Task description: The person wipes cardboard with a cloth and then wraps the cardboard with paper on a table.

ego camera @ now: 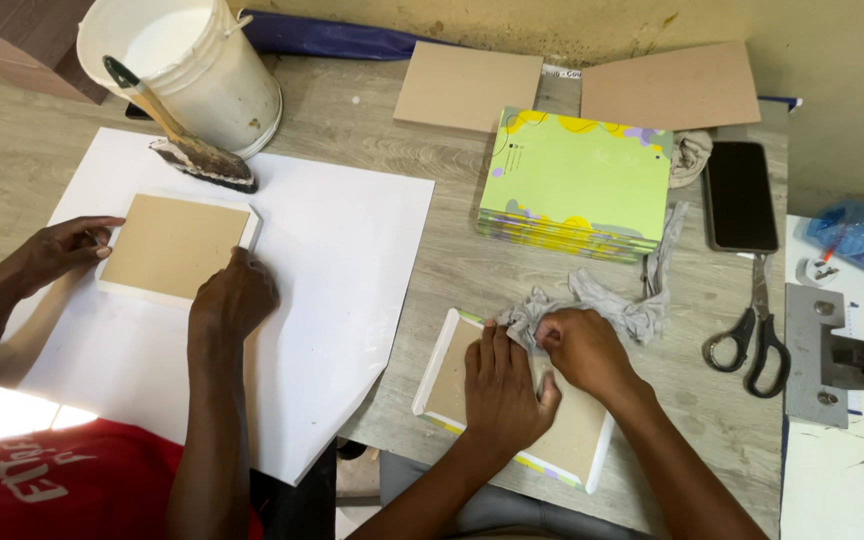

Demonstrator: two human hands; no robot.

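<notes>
2 hands work close together at the near edge of the table (452, 260). The person's left hand (500, 390) lies flat with fingers spread, gripping nothing and pressing on a brown board (580, 438) with a white folded border. The flat palm seems there to keep the board from sliding. The right hand (584, 350) is closed around a bunched grey rag (612, 305), its knuckles touching the left fingertips. The wad sits on the board's far edge while the loose tail trails off towards the back. The board lies tilted at the table's front, partly under both hands.

To the left, a co-worker in red has 1 hand (235, 297) on the near edge of a similar board (172, 245) and the other hand (62, 248) pinching its left side. That board rests on a large white sheet (342, 260), which likely shields the tabletop. Behind it stand a white bucket (187, 60) and a crusted brush (187, 150), kept in that person's reach.

Further back sits a stack of green printed covers (577, 180), with 2 plain brown panels (467, 85) beyond it. A dark phone (739, 195) and scissors (757, 330) lie to the right, out of the way.
</notes>
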